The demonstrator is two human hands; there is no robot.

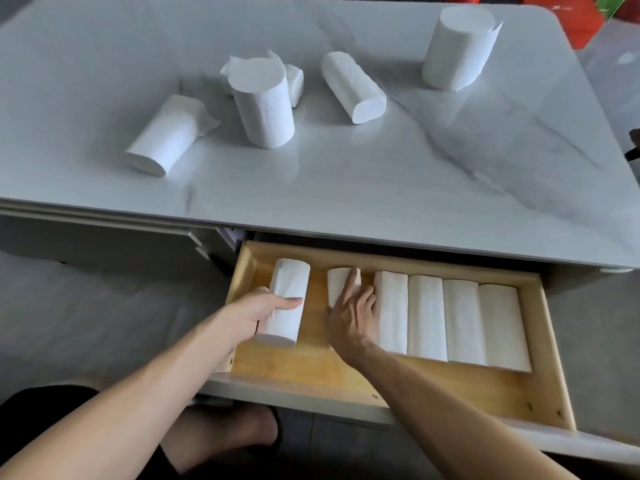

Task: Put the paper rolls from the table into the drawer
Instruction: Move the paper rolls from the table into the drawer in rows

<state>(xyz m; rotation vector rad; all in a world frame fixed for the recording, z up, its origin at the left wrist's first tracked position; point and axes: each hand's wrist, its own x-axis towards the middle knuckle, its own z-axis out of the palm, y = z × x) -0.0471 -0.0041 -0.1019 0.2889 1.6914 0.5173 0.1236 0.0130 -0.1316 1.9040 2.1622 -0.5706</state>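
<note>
The wooden drawer stands pulled out under the marble table. My left hand grips a white paper roll at the drawer's left end. My right hand lies flat, fingers spread, on a second roll and presses it toward a row of several rolls lying side by side to the right. On the table, several more rolls remain: one lying at the left, one upright, a small one behind it, one lying in the middle, one upright at the far right.
The drawer's front panel runs close to my knees. A closed grey drawer front sits to the left under the table. Red and green packaging shows beyond the table's far right corner.
</note>
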